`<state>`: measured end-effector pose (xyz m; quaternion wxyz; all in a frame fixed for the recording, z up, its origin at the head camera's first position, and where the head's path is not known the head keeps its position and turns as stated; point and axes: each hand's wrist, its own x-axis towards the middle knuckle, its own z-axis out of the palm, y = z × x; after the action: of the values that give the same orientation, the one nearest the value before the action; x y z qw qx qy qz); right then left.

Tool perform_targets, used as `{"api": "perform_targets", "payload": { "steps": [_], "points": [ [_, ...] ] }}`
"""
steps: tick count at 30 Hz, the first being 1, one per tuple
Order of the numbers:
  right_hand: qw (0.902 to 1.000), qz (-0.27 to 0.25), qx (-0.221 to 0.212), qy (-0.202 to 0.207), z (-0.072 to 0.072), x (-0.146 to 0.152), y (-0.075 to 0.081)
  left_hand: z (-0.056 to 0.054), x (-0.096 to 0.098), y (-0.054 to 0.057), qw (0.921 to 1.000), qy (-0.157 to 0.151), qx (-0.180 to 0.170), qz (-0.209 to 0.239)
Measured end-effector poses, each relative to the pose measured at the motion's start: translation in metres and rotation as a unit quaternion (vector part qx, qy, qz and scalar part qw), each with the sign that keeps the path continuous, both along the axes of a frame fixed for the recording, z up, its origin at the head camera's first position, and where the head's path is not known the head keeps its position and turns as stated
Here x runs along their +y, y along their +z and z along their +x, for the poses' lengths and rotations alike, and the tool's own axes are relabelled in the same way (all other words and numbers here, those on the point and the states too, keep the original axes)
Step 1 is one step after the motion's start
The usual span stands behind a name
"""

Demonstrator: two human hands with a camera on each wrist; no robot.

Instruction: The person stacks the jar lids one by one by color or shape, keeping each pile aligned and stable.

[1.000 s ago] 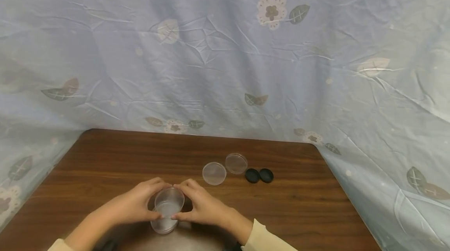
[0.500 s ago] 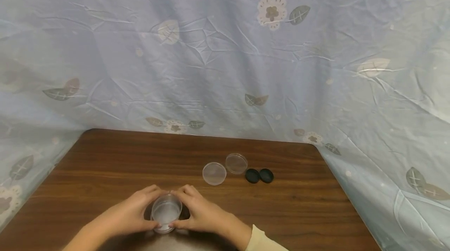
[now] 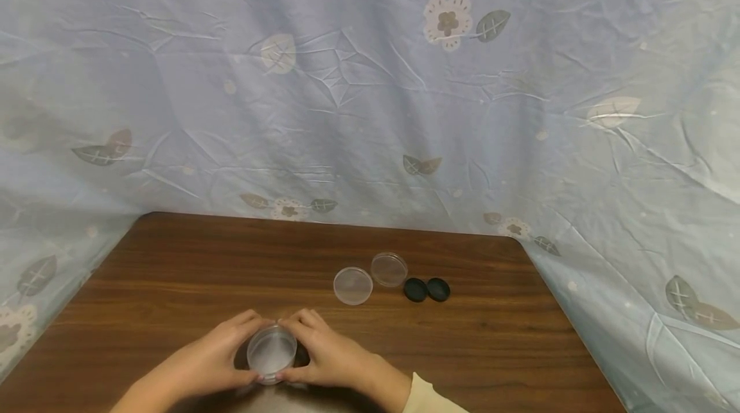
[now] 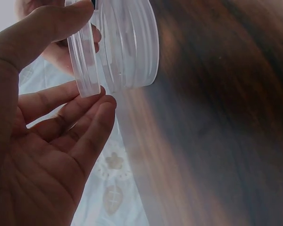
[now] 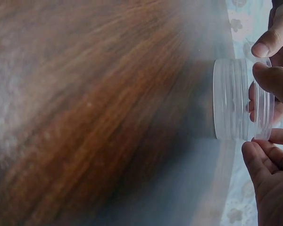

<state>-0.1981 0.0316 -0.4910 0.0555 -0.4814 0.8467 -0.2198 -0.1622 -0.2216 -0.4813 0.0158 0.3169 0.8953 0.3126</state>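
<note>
A pale blue cloth (image 3: 347, 111) with flowers and leaves printed on it hangs behind the far edge and on the left and right sides; it has many creases. In front of it there is a dark brown wooden table (image 3: 491, 336), whose grain is running from left to right. At the near side of the table, left of the middle, are the two hands of a person. The left hand (image 3: 216, 352) comes from the near left and the right hand (image 3: 329, 349) from the near right; at the right wrist one sees a cream sleeve (image 3: 430, 397). Both hands are clamped, between thumb and fingers, on the upper clear piece (image 4: 85, 66), a shallow round one. The fingertips of the two hands are close together at its far side, and the thumbs at its near side. Directly under this piece is a lower clear container (image 4: 137, 52), which is thicker and has ridges; I cannot tell if the two are touching everywhere. Farther and to the right lie two flat clear round pieces, the left disc (image 3: 353, 286) and the right disc (image 3: 389, 270), which is slightly farther. To the right of them are two small black caps (image 3: 415, 289), side by side.
</note>
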Motion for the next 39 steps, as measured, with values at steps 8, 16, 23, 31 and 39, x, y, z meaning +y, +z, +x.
{"api": "perform_targets", "payload": {
  "steps": [8, 16, 23, 31, 39],
  "points": [
    [0.9999, 0.01, 0.005, -0.002, 0.002, -0.001, -0.004, 0.003, -0.002, -0.008, 0.9999, 0.0, 0.009, 0.013],
    [0.9999, 0.01, 0.011, -0.001, 0.001, -0.001, -0.006, 0.004, -0.003, -0.012, 0.9997, 0.005, 0.018, 0.018],
    [0.9998, 0.014, -0.007, -0.009, 0.001, -0.002, -0.006, 0.004, -0.003, -0.014, 0.9995, 0.001, 0.02, 0.026],
    [0.9997, 0.017, -0.011, -0.015, 0.001, -0.002, -0.007, 0.004, -0.004, -0.017, 0.999, -0.004, 0.028, 0.034],
    [0.9998, 0.006, -0.013, -0.013, 0.001, -0.003, -0.008, 0.003, -0.004, -0.018, 0.9984, -0.012, 0.038, 0.039]
  ]
}}
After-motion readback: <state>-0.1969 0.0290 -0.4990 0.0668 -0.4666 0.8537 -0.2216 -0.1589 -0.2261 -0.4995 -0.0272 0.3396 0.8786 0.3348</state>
